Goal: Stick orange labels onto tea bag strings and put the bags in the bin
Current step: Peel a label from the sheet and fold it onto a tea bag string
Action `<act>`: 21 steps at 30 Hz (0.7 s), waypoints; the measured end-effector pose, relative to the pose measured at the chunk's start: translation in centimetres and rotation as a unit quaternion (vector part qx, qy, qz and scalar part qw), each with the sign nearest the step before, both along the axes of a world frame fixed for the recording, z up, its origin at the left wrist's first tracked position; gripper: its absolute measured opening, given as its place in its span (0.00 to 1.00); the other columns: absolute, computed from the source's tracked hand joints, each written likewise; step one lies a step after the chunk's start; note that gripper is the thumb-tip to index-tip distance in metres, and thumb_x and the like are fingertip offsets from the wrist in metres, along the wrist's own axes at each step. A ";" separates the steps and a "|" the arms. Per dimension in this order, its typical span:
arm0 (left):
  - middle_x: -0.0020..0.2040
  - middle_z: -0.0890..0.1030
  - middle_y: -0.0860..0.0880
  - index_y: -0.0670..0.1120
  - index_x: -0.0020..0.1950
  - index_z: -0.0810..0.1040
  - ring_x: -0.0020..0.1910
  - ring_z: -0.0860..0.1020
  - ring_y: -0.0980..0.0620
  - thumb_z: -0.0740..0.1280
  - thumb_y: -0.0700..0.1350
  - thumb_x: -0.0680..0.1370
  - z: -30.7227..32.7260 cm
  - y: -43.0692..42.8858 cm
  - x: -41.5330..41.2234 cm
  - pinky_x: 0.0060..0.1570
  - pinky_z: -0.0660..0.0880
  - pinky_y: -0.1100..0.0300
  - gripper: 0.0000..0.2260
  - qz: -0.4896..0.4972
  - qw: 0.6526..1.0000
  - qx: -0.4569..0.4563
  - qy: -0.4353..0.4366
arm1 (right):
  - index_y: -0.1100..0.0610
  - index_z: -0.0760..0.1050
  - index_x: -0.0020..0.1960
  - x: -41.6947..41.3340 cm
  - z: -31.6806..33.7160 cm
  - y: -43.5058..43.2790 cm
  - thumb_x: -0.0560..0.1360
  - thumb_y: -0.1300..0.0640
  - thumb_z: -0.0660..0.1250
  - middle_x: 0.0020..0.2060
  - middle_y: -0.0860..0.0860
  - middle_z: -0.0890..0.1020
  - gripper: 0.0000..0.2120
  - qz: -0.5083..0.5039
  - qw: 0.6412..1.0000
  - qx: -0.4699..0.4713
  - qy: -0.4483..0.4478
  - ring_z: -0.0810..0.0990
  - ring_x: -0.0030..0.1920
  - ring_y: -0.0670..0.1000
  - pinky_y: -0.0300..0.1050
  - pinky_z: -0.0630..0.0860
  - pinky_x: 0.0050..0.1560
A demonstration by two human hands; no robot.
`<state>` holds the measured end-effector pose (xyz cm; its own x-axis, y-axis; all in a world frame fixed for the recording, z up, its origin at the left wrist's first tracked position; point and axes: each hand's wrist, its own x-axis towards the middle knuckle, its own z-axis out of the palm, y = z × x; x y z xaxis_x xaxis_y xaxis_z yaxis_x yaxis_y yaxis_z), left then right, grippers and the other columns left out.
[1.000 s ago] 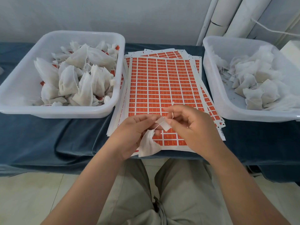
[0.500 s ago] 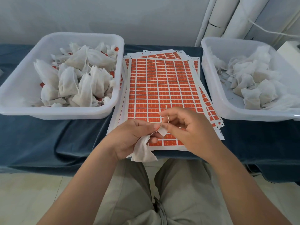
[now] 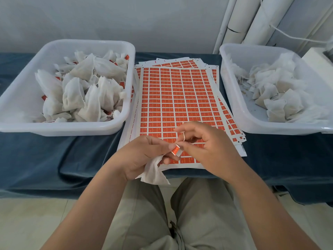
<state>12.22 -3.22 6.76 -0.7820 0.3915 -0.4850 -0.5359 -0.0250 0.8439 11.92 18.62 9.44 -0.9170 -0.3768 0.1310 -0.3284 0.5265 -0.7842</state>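
Left fingers [image 3: 168, 147]: thumb and forefinger of the left hand [image 3: 144, 156] pinch the label [image 3: 175, 151]; the lower fingers curl round the bag [image 3: 155, 173], which hangs below the palm at the near tabletop edge
Right fingers [image 3: 180, 129]: curled on the right hand [image 3: 207, 150], pinching the string [image 3: 184, 136]; the thumb tip touches the label's right edge
Label: orange with a white edge; tilted; held between the two thumbs
String: thin and white; runs up from the label past the right forefinger; whether it is already stuck into the label cannot be told
Sheets [image 3: 180, 98]: fanned stack of orange labels; under both hands; between the two bins
Left bin [image 3: 59, 129]: white; heaped with bags; orange labels show among them
Right bin [image 3: 270, 130]: white; bags piled toward its far right side
Tabletop [image 3: 63, 156]: covered in dark blue cloth; carries bins and sheets
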 end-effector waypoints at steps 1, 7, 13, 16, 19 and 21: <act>0.50 0.88 0.43 0.42 0.50 0.90 0.38 0.83 0.55 0.80 0.56 0.68 0.0 0.0 0.0 0.43 0.80 0.66 0.20 -0.001 1.000 -0.005 0.005 | 0.30 0.75 0.56 0.0 0.1 0.0 0.79 0.50 0.74 0.47 0.29 0.84 0.15 -0.001 1.000 -0.004 -0.009 0.82 0.53 0.33 0.21 0.72 0.50; 0.55 0.88 0.50 0.44 0.49 0.90 0.45 0.87 0.54 0.80 0.57 0.66 0.2 0.2 0.2 0.46 0.81 0.66 0.19 0.010 0.999 -0.027 0.020 | 0.32 0.77 0.60 -0.3 0.3 0.3 0.78 0.44 0.73 0.50 0.31 0.86 0.13 -0.024 0.996 -0.054 -0.060 0.84 0.53 0.35 0.26 0.78 0.48; 0.52 0.89 0.53 0.50 0.45 0.91 0.47 0.87 0.52 0.78 0.62 0.64 0.5 0.8 0.4 0.52 0.82 0.61 0.19 0.040 0.992 -0.101 0.059 | 0.29 0.76 0.58 -0.5 -0.3 0.1 0.79 0.44 0.71 0.51 0.27 0.83 0.11 -0.034 0.996 -0.060 -0.061 0.82 0.53 0.32 0.22 0.75 0.47; 0.52 0.89 0.56 0.53 0.44 0.90 0.52 0.87 0.56 0.76 0.60 0.67 0.4 1.1 0.6 0.57 0.80 0.56 0.13 0.059 0.988 -0.127 0.066 | 0.30 0.76 0.61 -0.7 -0.8 -0.2 0.80 0.42 0.70 0.52 0.27 0.83 0.12 -0.051 0.995 -0.063 -0.062 0.82 0.54 0.32 0.26 0.79 0.49; 0.48 0.89 0.57 0.53 0.43 0.88 0.49 0.87 0.58 0.74 0.55 0.75 0.3 1.7 1.0 0.52 0.82 0.59 0.07 0.111 0.975 -0.158 0.108 | 0.27 0.68 0.69 -0.4 -1.2 -0.7 0.78 0.36 0.68 0.56 0.31 0.83 0.20 -0.098 0.985 -0.127 -0.069 0.85 0.55 0.38 0.38 0.82 0.53; 0.46 0.88 0.57 0.52 0.46 0.87 0.47 0.87 0.58 0.73 0.53 0.79 0.1 1.9 1.4 0.48 0.83 0.62 0.07 0.145 0.961 -0.180 0.151 | 0.25 0.64 0.63 0.1 -1.5 -1.2 0.74 0.31 0.69 0.55 0.32 0.82 0.21 -0.167 0.962 -0.198 -0.090 0.87 0.51 0.41 0.38 0.84 0.46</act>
